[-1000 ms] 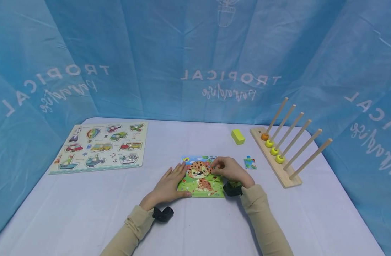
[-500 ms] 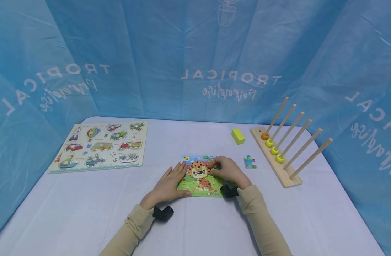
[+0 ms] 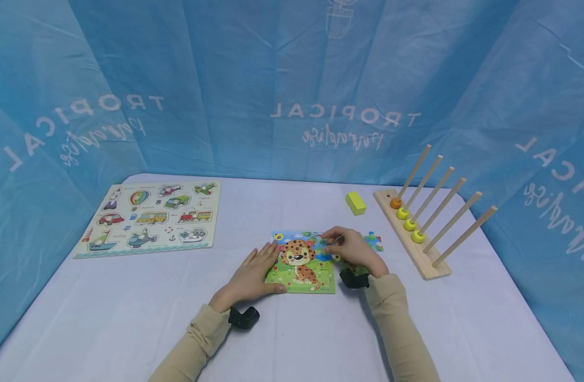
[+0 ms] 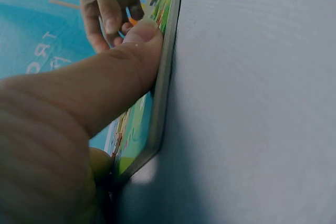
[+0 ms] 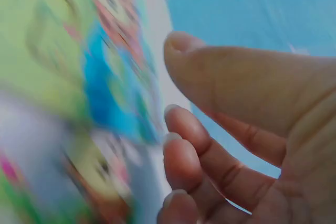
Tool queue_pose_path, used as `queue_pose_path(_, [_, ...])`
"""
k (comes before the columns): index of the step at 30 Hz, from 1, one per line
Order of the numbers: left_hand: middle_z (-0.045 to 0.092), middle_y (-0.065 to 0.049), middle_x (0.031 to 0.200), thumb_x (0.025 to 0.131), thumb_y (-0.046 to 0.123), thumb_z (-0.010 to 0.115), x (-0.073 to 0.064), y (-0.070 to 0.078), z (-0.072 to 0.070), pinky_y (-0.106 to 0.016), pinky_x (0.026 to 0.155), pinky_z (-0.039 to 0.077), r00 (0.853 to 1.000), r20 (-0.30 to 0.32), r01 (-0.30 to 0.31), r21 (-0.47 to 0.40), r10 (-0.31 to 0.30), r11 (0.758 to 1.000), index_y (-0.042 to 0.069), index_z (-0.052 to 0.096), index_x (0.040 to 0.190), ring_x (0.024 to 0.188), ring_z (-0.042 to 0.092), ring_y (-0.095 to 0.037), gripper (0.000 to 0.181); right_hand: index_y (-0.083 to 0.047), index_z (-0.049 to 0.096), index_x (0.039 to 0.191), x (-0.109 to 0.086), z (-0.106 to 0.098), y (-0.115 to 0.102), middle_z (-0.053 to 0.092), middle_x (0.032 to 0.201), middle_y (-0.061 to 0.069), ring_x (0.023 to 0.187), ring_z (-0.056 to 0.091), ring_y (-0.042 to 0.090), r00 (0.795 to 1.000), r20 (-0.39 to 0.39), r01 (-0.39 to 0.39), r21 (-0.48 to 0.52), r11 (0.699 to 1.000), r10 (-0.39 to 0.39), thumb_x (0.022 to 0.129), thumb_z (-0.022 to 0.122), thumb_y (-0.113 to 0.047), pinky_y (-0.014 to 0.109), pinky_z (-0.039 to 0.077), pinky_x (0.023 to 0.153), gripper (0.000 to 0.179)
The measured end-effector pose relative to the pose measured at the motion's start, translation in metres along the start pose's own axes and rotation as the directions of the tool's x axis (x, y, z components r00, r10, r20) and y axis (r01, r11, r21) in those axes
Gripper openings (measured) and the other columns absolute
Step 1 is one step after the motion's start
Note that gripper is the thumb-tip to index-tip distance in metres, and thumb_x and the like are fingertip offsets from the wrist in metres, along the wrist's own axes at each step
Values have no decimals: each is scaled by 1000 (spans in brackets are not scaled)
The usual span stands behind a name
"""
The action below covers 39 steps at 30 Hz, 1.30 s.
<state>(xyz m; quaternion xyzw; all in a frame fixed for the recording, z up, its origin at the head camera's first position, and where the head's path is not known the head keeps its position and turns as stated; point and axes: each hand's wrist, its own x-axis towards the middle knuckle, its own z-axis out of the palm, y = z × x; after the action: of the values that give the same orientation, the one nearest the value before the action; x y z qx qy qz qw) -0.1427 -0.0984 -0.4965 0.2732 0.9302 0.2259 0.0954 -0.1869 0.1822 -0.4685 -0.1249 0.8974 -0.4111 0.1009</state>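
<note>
A leopard jigsaw puzzle [image 3: 297,270] lies flat on the white table. My left hand [image 3: 254,276] rests along its left side with straight fingers, and the thumb [image 4: 126,66] lies across the board's near edge in the left wrist view. Beside the puzzle's right edge is my right hand [image 3: 351,249], palm turned inward. In the right wrist view its thumb [image 5: 236,74] and loosely bent fingers stand apart with nothing between them. A loose piece with an eye on it [image 5: 100,171] lies next to the board, mostly covered by the right hand in the head view.
Another blue-green puzzle piece [image 3: 375,242] lies behind the right hand. Farther back sits a yellow block [image 3: 355,203]. A wooden peg stand [image 3: 435,271] with upright rods and several beads is at the right. A vehicle peg puzzle board [image 3: 153,241] lies at the back left.
My right hand has drawn back rightward off the leopard's cheek, uncovering a blue patch at the puzzle's right and partly covering the loose blue-green piece. The left hand has stayed in place.
</note>
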Motion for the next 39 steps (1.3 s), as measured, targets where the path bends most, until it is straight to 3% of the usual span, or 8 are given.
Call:
queue_pose_path(4, [4, -7, 155, 80, 57, 60, 1, 0, 0, -43, 115, 1, 1000, 3, 2, -2, -2, 1000, 5, 12, 148, 142, 3, -23, 98, -7, 60, 117, -8, -26, 15, 57, 117, 13, 105, 53, 29, 994, -91, -59, 31, 998, 62, 85, 67, -18, 40, 49, 79, 34])
queue_pose_path(8, [4, -7, 155, 80, 57, 60, 1, -1, 1, -43, 115, 2, 1000, 2, 2, 4, -2, 1000, 5, 12, 148, 142, 4, -23, 98, -4, 57, 123, -17, -48, 33, 46, 132, 18, 119, 43, 40, 981, -148, -127, 0, 992, 125, 84, 68, -18, 51, 44, 90, 42])
queue_pose_path(13, [4, -7, 155, 80, 56, 61, 0, 0, 0, -43, 115, 1, 1000, 0, 5, 3, -5, 1000, 5, 12, 148, 142, 4, -23, 98, 0, 46, 133, -26, -64, 47, 37, 139, 24, 125, 35, 45, 979, -103, -182, -22, 983, 179, 81, 67, -7, 56, 37, 98, 56])
queue_pose_path(18, [5, -8, 155, 80, 55, 61, -1, 1, -1, -43, 115, 2, 1000, -3, 4, 0, -4, 1000, 5, 13, 147, 142, 4, -24, 97, 3, 38, 138, -30, -66, 51, 38, 138, 27, 125, 35, 46, 983, -73, -169, -45, 985, 165, 76, 67, 3, 57, 36, 99, 69])
queue_pose_path(25, [4, -6, 155, 80, 57, 60, 0, 0, 1, -42, 115, 1, 1000, 2, 7, 10, -7, 1000, 6, 12, 148, 142, 3, -23, 97, 2, 42, 136, -26, -61, 51, 47, 129, 26, 115, 46, 41, 982, -109, -164, -93, 982, 154, 73, 67, 7, 50, 46, 88, 68])
queue_pose_path(31, [7, -8, 155, 80, 56, 61, 0, 1, 1, -44, 115, 3, 1000, -11, 1, 6, -1, 1000, 5, 14, 148, 142, 5, -24, 97, -2, 45, 135, -23, -58, 50, 48, 129, 24, 113, 47, 39, 980, -98, -183, -89, 979, 174, 74, 71, 1, 49, 46, 89, 66])
queue_pose_path(34, [6, -8, 155, 80, 56, 61, 0, 1, 0, -43, 115, 2, 1000, -6, 3, 3, -3, 1000, 5, 13, 148, 142, 5, -24, 97, -5, 50, 131, -22, -56, 49, 53, 112, 23, 97, 51, 34, 973, -94, -217, -51, 975, 211, 75, 73, -3, 39, 49, 74, 61])
queue_pose_path(39, [4, -7, 155, 80, 56, 61, 0, 1, 0, -43, 115, 1, 1000, 3, 6, 6, -6, 1000, 5, 12, 148, 142, 3, -23, 98, -8, 59, 120, -21, -54, 51, 51, 88, 14, 71, 45, 22, 955, -118, -275, -10, 961, 272, 79, 71, -9, 27, 39, 52, 43])
